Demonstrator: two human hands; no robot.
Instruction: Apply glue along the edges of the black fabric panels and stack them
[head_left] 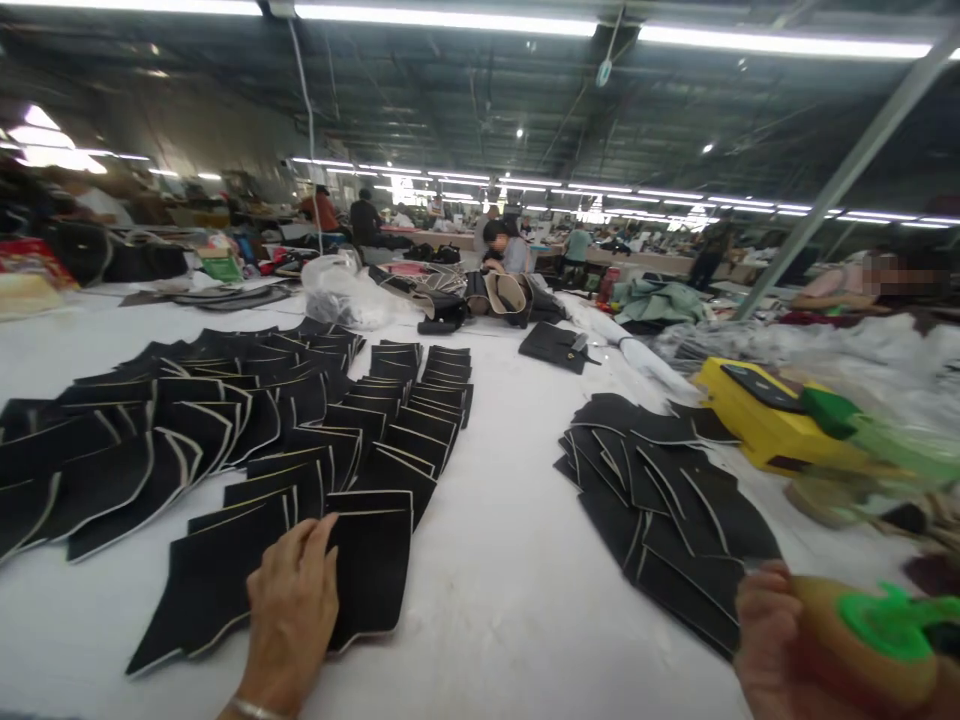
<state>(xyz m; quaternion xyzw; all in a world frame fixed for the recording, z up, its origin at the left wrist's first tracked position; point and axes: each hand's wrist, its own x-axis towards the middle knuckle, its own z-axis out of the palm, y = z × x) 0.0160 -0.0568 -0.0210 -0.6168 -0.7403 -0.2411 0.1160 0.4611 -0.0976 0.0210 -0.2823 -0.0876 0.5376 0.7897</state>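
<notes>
My left hand (pixel 292 605) is over the nearest black fabric panels, fingers close together and bent, fingertips at the left edge of one black panel (pixel 371 570). Another black panel (pixel 206 580) lies partly under that hand. At the lower right, my right hand (pixel 769 625) is closed around a yellowish bottle (pixel 825 610) with a green cap (pixel 885 622); it is blurred, and part of the grip is out of sight. Beside it lies a pile of overlapping black panels (pixel 660 490) with pale edges.
Fanned rows of black panels (pixel 217 400) cover the left of the white table (pixel 495 600). A yellow box (pixel 772 425) stands at right, a black pouch (pixel 555 345) and clear plastic bag (pixel 345 290) farther back. Other people sit across the table and beyond.
</notes>
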